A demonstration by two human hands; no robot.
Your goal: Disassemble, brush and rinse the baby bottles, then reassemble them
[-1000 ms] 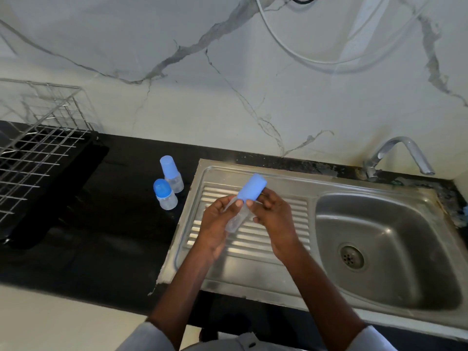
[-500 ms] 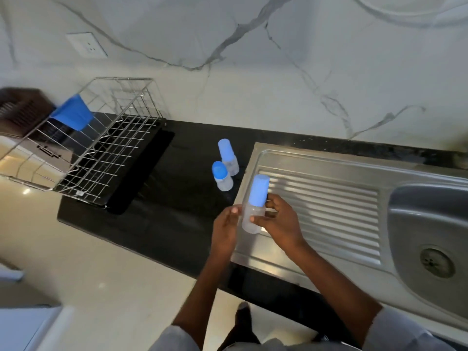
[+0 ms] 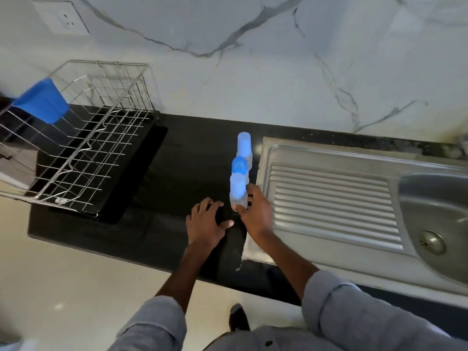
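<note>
Three small clear baby bottles with blue caps stand in a row on the black counter, just left of the steel sink's edge. My right hand (image 3: 255, 211) grips the nearest bottle (image 3: 238, 191) upright, thumb and fingers round its clear body. Behind it stand the middle bottle (image 3: 239, 165) and the far bottle (image 3: 244, 145), both untouched. My left hand (image 3: 206, 224) hovers over the counter to the left of the held bottle, fingers spread, holding nothing.
A steel sink drainboard (image 3: 329, 193) and basin (image 3: 435, 224) lie to the right. A wire dish rack (image 3: 76, 148) on a black tray, with a blue cup holder (image 3: 41, 101) clipped on it, stands at the left. The marble wall carries a socket (image 3: 62, 17).
The bottle has moved from over the drainboard leftward to the counter, in line with the other two. My left hand has let go of it and spread open. The view swung left.
</note>
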